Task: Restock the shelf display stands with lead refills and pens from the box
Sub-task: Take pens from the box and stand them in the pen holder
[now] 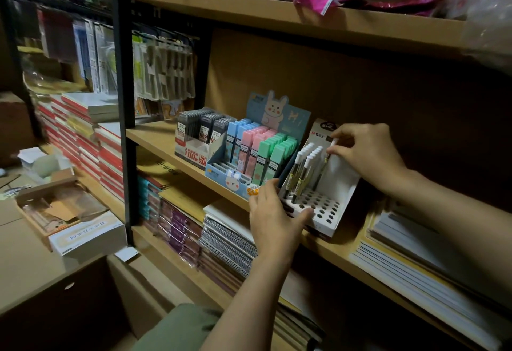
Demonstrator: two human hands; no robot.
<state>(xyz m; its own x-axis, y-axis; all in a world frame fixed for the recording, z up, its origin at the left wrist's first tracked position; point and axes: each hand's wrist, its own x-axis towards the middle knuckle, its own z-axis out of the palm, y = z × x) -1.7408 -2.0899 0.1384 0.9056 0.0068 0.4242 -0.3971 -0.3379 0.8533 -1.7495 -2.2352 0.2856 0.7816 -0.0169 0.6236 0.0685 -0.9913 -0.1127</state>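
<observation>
On the middle shelf (166, 140) stand three displays side by side: a grey stand of dark lead refill cases (203, 127), a blue rabbit-card stand (274, 112) with blue, pink and green refill cases upright, and a white perforated pen stand (327, 212) holding a few white-capped pens (300, 167) at its back left holes.

My forearms are bare to the elbow, no watch or rings; olive-green cloth (180, 328) covers my lap at six o'clock.
</observation>
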